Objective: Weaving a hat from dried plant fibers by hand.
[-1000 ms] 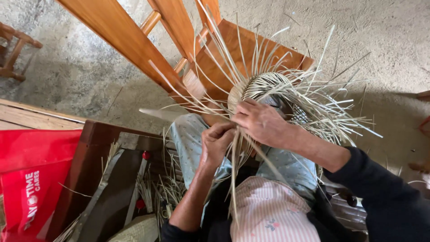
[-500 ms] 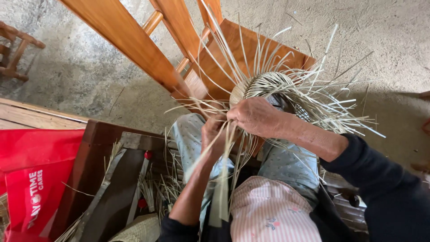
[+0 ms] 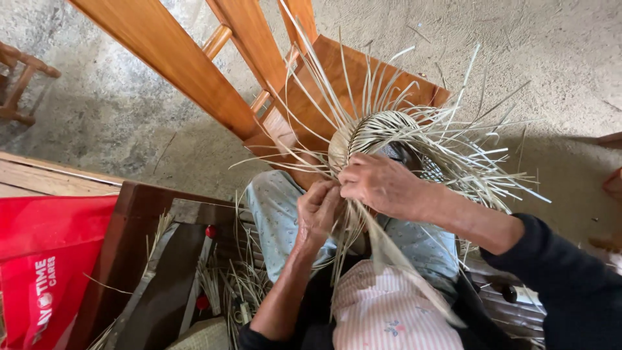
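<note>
We see our left hand and right hand, fingers closed, pinching straw strips on one half-woven straw hat above our lap. One dark wooden box holds loose straw beside one red bag.

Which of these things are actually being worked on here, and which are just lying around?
In hand:
left hand
right hand
half-woven straw piece
loose straw strips

Lying about:
wooden chair
red bag
dark wooden box
small stool
</note>
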